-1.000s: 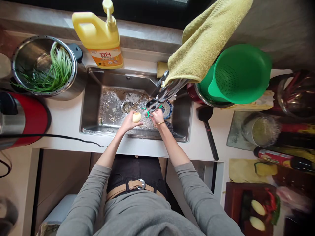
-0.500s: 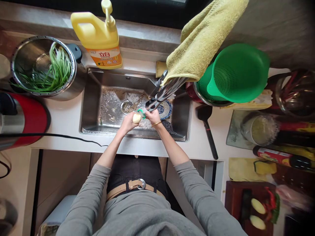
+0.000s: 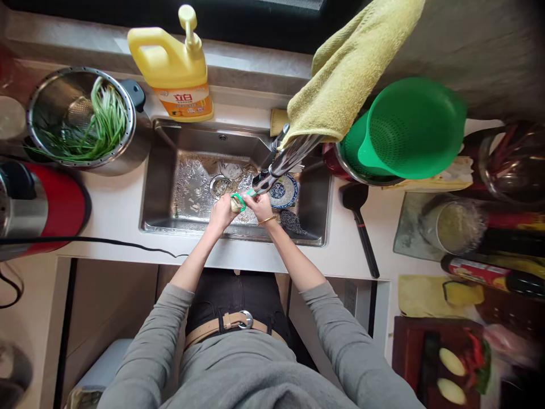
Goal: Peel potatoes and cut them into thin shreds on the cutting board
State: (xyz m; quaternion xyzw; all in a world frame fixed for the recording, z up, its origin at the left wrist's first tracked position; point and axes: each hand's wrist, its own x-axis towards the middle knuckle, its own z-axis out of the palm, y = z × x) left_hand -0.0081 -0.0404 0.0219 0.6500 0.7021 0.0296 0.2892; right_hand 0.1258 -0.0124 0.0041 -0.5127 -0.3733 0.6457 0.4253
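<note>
Left hand [image 3: 220, 213] and right hand [image 3: 257, 207] close together, fingers curled, forearms converging forward.

White bench [image 3: 119, 210] spanning the frame's middle, with a steel sink [image 3: 159, 170] set in at centre; grey stone ledge [image 3: 255, 62] along the top; pale floor [image 3: 25, 318] at lower left, daylit.

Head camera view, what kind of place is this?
Most likely a home kitchen: a steel sink with a faucet, a yellow dish soap jug behind it, and a green colander on the counter.
</note>
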